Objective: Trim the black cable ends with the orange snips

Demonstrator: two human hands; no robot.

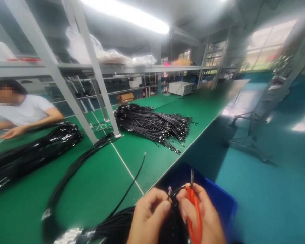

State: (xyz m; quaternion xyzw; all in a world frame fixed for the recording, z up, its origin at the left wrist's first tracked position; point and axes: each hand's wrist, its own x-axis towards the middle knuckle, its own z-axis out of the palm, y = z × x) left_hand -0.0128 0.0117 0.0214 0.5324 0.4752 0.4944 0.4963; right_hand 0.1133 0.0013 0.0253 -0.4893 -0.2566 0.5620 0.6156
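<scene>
My left hand (151, 213) is closed at the front edge of the bench, with thumb and index finger pinching the end of a thin black cable (169, 191). Close beside it, my right hand (205, 213) is wrapped round pliers with orange handles (198, 217), their narrow dark jaws pointing up. A short stretch of dark wire runs between the two hands. Below them hangs a dark mass of cables, partly hidden by my fingers. At my left lies a bundle of black cables (117, 222), and one loose cable (132, 184) sticks up from it.
A large pile of black cables (155, 123) lies on the green bench (91, 183). Grey shelf posts (99, 71) rise from the bench. A blue bin (222, 200) stands below its edge. At left, a person in white (27, 110) reaches beside another cable bundle (38, 145).
</scene>
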